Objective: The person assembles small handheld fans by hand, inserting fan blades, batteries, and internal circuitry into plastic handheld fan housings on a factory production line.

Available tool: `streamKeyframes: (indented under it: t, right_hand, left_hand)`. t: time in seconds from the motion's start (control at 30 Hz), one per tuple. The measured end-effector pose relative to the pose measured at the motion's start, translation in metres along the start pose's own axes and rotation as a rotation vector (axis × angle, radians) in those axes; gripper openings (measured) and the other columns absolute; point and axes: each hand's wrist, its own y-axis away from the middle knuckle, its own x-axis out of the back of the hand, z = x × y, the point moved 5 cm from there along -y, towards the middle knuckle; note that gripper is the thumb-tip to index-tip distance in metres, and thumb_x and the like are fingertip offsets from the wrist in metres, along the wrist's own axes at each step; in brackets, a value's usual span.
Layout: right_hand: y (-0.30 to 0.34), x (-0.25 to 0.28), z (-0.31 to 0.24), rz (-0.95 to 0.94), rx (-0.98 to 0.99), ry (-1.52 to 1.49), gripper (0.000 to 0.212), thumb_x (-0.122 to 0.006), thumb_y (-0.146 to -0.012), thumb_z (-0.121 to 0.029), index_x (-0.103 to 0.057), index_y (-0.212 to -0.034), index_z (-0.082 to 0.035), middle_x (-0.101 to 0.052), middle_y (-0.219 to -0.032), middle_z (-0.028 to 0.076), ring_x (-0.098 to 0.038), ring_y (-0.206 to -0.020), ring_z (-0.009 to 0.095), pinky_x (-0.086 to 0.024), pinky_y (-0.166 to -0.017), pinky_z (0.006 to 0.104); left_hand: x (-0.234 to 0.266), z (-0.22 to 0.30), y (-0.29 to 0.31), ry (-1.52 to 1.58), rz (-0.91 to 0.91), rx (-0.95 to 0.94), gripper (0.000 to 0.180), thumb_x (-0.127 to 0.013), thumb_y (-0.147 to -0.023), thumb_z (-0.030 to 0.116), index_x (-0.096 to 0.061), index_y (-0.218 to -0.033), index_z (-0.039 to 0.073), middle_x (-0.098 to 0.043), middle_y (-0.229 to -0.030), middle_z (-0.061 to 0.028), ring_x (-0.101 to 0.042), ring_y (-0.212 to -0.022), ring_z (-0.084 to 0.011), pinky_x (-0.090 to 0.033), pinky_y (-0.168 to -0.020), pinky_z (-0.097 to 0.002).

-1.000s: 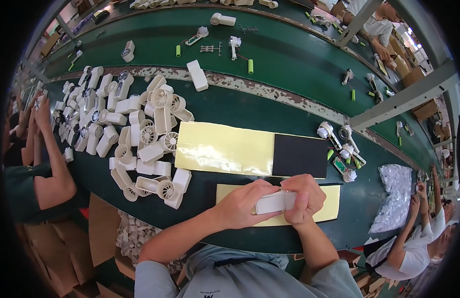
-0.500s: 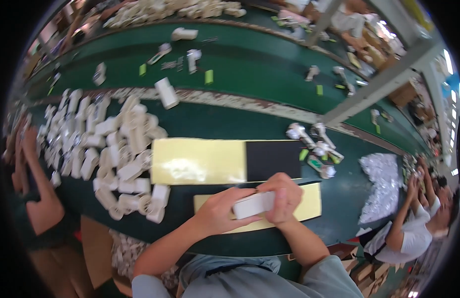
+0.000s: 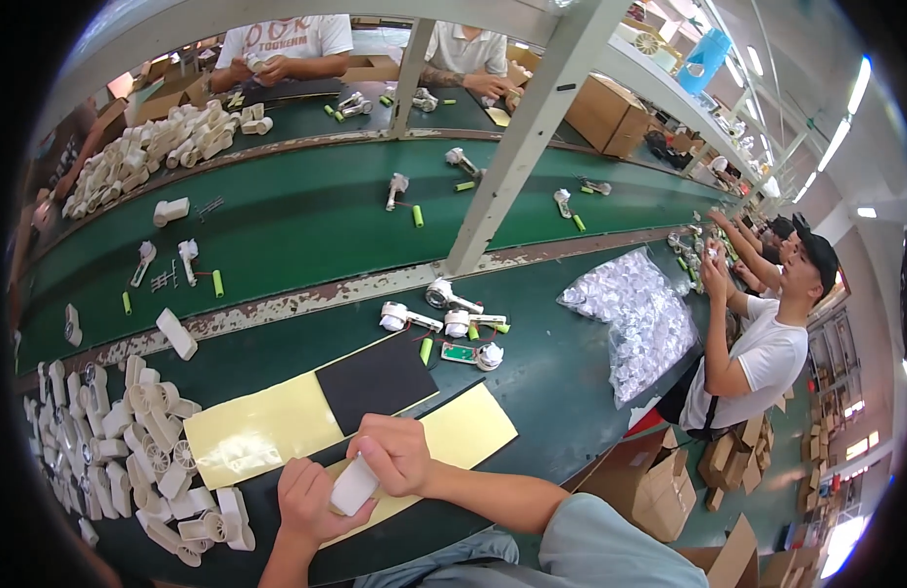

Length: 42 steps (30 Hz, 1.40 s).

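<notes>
Between my two hands, low over the bench, is a white rectangular plastic housing [image 3: 353,488]. My left hand [image 3: 308,505] is closed around its left side. From the right, my right hand [image 3: 394,456] grips its upper end, with the thumb along it. Its far side is hidden by my fingers. Just beyond lies a sheet with a shiny yellow part [image 3: 262,431] and a black part [image 3: 377,380]. A second yellow sheet [image 3: 473,423] lies partly under my hands.
White fan housings [image 3: 164,441] are heaped at left. Fan assemblies [image 3: 453,323] with green cells lie beyond the sheets. A clear bag of small parts [image 3: 630,323] is at right. A green belt [image 3: 316,196] runs behind a metal post [image 3: 517,147]. A co-worker [image 3: 757,343] stands at right.
My view has swung right and up, bringing the bag, post and co-workers further in. Both hands still hold the white housing, now tilted more steeply.
</notes>
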Motion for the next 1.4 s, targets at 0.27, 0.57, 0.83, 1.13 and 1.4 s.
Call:
streamKeyframes:
  t: [0.27, 0.57, 0.83, 1.13, 1.4]
  right_hand:
    - [-0.003, 0.009, -0.006, 0.114, 0.391, 0.063, 0.011, -0.063, -0.093, -0.007, -0.07, -0.089, 0.001, -0.068, -0.086, 0.013, -0.071, -0.082, 0.031, -0.058, -0.07, 0.0373]
    - [-0.004, -0.026, 0.018, -0.144, -0.106, -0.153, 0.027, -0.061, -0.096, -0.017, -0.063, -0.117, 0.0, -0.063, -0.11, 0.018, -0.063, -0.101, 0.033, -0.052, -0.091, 0.0404]
    - [0.002, -0.013, 0.01, -0.106, -0.289, 0.112, 0.023, -0.05, -0.099, -0.014, -0.063, -0.087, 0.002, -0.059, -0.077, 0.014, -0.058, -0.069, 0.027, -0.043, -0.063, 0.0381]
    - [0.007, -0.025, 0.013, -0.139, -0.168, 0.132, 0.031, -0.045, -0.103, -0.018, -0.057, -0.084, 0.003, -0.053, -0.076, 0.013, -0.054, -0.066, 0.025, -0.037, -0.06, 0.0374]
    - [0.01, -0.024, 0.023, -0.104, -0.226, -0.074, 0.049, -0.047, -0.106, -0.043, -0.062, -0.121, 0.002, -0.061, -0.106, 0.013, -0.061, -0.083, 0.019, -0.048, -0.069, 0.0281]
  left_hand:
    - [-0.034, -0.022, 0.009, 1.271, -0.132, 1.066, 0.041, -0.077, -0.09, 0.034, -0.062, -0.104, -0.001, -0.067, -0.08, -0.0131, -0.067, -0.07, -0.024, -0.054, -0.06, -0.0327]
    - [-0.001, -0.044, 0.027, 0.789, -0.178, 0.741, 0.039, -0.081, -0.09, 0.024, -0.069, -0.118, 0.0, -0.072, -0.095, -0.0085, -0.066, -0.078, -0.0115, -0.054, -0.069, -0.0271]
    - [-0.024, -0.029, 0.018, 0.848, -0.081, 0.553, 0.044, -0.082, -0.088, 0.026, -0.066, -0.121, 0.002, -0.069, -0.094, -0.0094, -0.064, -0.084, -0.0144, -0.052, -0.074, -0.0307]
    - [-0.014, -0.026, 0.023, 0.768, -0.064, 0.528, 0.044, -0.079, -0.087, 0.019, -0.064, -0.122, -0.002, -0.07, -0.096, -0.0176, -0.07, -0.084, -0.0297, -0.054, -0.076, -0.0375]
    - [-0.008, -0.032, 0.022, 0.816, -0.002, 0.457, 0.04, -0.076, -0.091, 0.027, -0.064, -0.117, -0.002, -0.069, -0.09, -0.0152, -0.069, -0.08, -0.0273, -0.052, -0.072, -0.0364]
